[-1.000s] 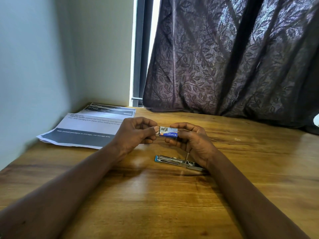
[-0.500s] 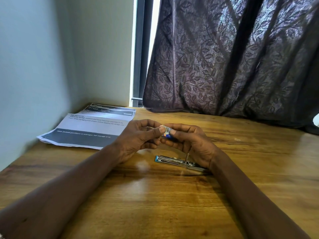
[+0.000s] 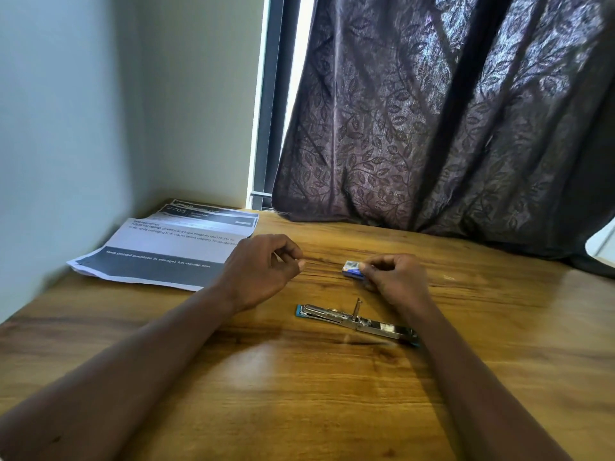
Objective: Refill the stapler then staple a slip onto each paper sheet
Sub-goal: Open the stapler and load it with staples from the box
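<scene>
1. Sheets [image 3: 166, 251] lie left by the wall, apart from the refilling work. They read "2705" and "Hats (mixed positions in storage), hat storage area".
2. Left hand [image 3: 263, 272]: fingers curled, thumb meeting forefinger as if pinching staples. I cannot tell whether it holds any.
3. Stapler [image 3: 356, 322] lies swung open between the forearms, likely for loading.
4. Right hand [image 3: 396, 279] pinches the staple box [image 3: 352, 269]; its print is unreadable.

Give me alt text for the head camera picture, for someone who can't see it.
A person's right hand pinches a small staple box at a wooden table, the left hand curled nearby. A stapler lies opened flat on the table, nearer the person than the hands. Printed paper sheets sit at the far left, and a dark curtain hangs behind.
</scene>
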